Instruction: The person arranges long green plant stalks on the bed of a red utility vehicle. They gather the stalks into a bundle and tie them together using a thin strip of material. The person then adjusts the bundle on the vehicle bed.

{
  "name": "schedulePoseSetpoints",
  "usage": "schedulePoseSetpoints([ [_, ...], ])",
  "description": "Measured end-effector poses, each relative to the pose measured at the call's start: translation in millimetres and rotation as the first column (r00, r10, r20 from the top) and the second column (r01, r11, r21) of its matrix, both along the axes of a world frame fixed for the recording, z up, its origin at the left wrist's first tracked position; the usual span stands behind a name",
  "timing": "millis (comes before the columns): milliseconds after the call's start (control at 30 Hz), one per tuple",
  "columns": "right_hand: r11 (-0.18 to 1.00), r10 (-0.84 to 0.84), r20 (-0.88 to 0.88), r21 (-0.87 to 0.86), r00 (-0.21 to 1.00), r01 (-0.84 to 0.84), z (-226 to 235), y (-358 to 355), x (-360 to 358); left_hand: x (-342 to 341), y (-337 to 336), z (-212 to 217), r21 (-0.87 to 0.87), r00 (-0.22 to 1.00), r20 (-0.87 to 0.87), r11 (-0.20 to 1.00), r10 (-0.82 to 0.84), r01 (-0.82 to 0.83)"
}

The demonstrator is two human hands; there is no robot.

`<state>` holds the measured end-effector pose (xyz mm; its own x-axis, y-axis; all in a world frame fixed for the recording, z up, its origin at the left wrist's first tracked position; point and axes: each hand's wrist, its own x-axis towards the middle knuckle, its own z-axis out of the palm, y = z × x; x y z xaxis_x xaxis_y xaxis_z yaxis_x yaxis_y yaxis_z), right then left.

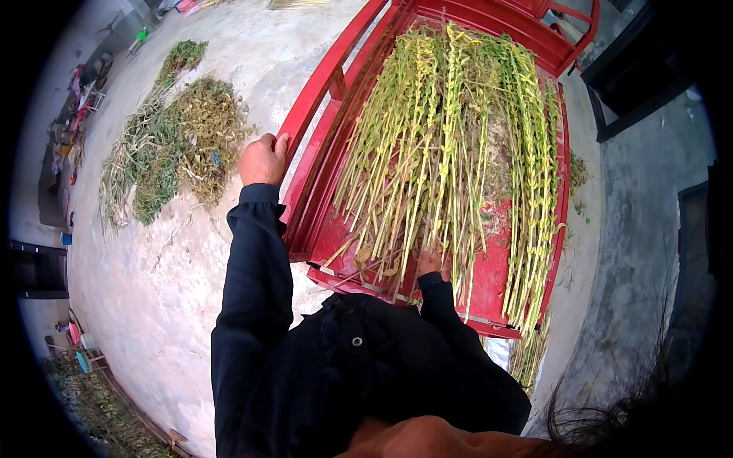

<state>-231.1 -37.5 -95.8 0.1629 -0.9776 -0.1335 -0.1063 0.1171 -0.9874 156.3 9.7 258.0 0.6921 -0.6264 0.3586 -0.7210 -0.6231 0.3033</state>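
My left hand point(262, 160) is closed over the top of the red side rail point(305, 107) of a cargo bed. Long cut stalks point(416, 153), yellow-green with pods and leaves along their upper parts, lie in the bed with their bare ends toward me. At those near ends is my right hand point(429, 262), low among the stalks. Its fingers are hidden, so its grip does not show. A separate row of stalks point(532, 198) lies along the bed's right side. Between the two bunches, some red bed floor point(492, 267) shows under dry bits.
Left of the cart, heaps of dried plants point(206, 137) lie on the pale concrete floor point(175, 305). More stalks point(528, 359) and something white point(498, 351) are below the bed's near right corner. A dark doorway point(641, 69) stands at the far right.
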Motion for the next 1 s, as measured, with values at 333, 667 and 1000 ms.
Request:
schedulePoseSetpoints([
  [333, 0.918, -0.026, -0.757, -0.277, 0.653, -0.285, 101.7, -8.9, -16.8, -7.1, -38.5, 19.4, -0.162, 0.974, 0.205, 0.978, -0.096, 0.131],
  [667, 0.858, 0.463, -0.325, -0.067, 0.824, -0.509, 137.9, -88.0, 158.2, -9.2, -152.7, 7.5, 0.267, 0.975, 0.17, 0.959, -0.145, 0.097],
  [1000, 0.487, 0.314, -0.947, 0.219, -0.064, -0.845, 68.4, -178.4, 263.0, -6.1, -158.2, 6.3, 0.367, 0.964, 0.208, 0.927, -0.163, 0.077],
])
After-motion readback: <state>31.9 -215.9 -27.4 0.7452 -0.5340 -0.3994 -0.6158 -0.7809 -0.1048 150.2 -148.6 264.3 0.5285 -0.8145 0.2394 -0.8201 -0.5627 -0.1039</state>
